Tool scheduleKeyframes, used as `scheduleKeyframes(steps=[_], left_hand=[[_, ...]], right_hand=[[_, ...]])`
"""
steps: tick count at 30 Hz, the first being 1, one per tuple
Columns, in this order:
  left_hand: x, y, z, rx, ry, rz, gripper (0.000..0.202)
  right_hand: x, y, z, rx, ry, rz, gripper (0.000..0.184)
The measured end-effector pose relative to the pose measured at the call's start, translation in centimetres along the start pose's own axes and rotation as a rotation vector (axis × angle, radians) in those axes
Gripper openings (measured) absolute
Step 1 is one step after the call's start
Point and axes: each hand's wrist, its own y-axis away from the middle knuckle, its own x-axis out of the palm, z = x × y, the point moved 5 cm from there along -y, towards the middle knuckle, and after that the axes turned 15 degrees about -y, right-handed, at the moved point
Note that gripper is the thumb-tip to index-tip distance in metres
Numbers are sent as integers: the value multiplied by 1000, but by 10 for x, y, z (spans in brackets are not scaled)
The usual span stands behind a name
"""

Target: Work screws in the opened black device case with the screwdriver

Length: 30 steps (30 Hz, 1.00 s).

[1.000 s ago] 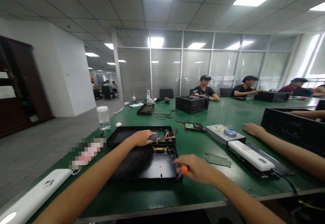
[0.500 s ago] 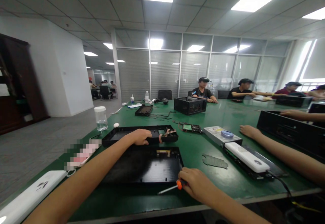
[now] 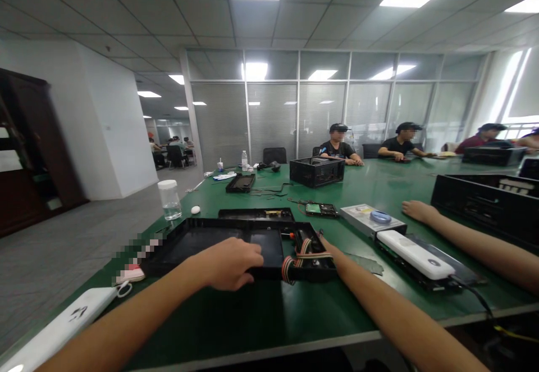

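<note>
An open black case with striped ribbon cables at its right end lies on the green table in front of me. My left hand is closed, its fingers curled over the case's near rim. My right hand reaches in behind the right end of the case beside the cables, where its fingers are hidden. A small orange bit, like a screwdriver's handle, shows inside the case just left of that hand. A flat black cover lies just beyond the case.
Another person's arm rests at the right by a silver drive and a white device. A clear bottle, a green circuit board, black chassis and a white pack stand around. People sit across the table.
The case with the cables has come from the far side to the near side, and the flat cover now lies behind it. My right hand moved from the table's front edge to the case's right end.
</note>
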Motion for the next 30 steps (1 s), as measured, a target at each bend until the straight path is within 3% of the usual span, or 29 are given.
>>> scheduleKeyframes(steps=[2,5,9,12,14,17,19,21,25,30], left_hand=[[12,8,-12,-13,-14,41,13],[34,15,-24,-35,-20,77,12],[60,13,-25,-74,-34,109,12],[74,3,-4,-149,-47,130,25],[81,-8,22,-232,-34,99,40],[91,-30,70,-371,-21,-36,43],[104,-46,97,-384,-24,-89,45],[124,-61,113,-357,3,-43,43],[149,-70,123,-315,112,-75,36],[152,-55,122,-354,174,-147,39]], right_hand=[[-19,1,-13,26,59,1,27],[-45,-2,-37,82,340,21,15],[-64,-8,-63,188,654,19,14],[-63,-12,-64,225,600,-38,24],[-54,-14,-59,238,530,-24,35],[-36,-14,-47,214,548,50,45],[-27,-12,-40,195,639,80,45],[-22,-11,-35,199,725,91,45],[-23,-9,-29,241,831,76,53],[-29,-7,-34,320,899,126,57]])
